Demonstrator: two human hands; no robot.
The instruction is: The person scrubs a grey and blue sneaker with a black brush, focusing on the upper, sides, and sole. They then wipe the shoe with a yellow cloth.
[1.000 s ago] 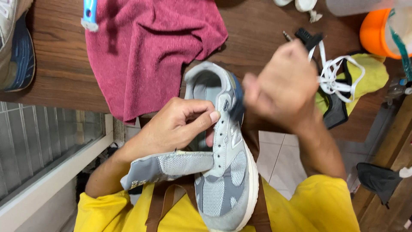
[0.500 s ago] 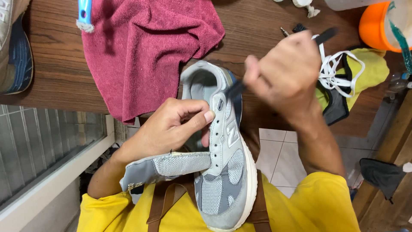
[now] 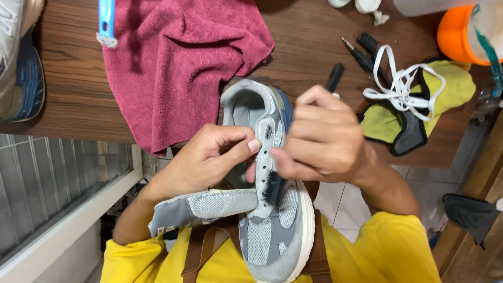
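We count one grey mesh-and-suede sneaker [image 3: 272, 230], unlaced, toe toward us, heel against the edge of the brown wooden table [image 3: 63, 99]. Our left hand [image 3: 209, 162] grasps its collar and folds the tongue [image 3: 204, 207] outward. Our right hand [image 3: 325, 141] is clenched on one black-handled brush [image 3: 277, 183], whose dark bristles touch the lacing area. One nubby maroon towel [image 3: 183, 63] lies on the table beside the shoe. One tangle of white laces [image 3: 403, 84] rests on one yellow-green cloth [image 3: 450, 89] edged in black. A second sneaker [image 3: 21, 63], partly cropped, appears to match.
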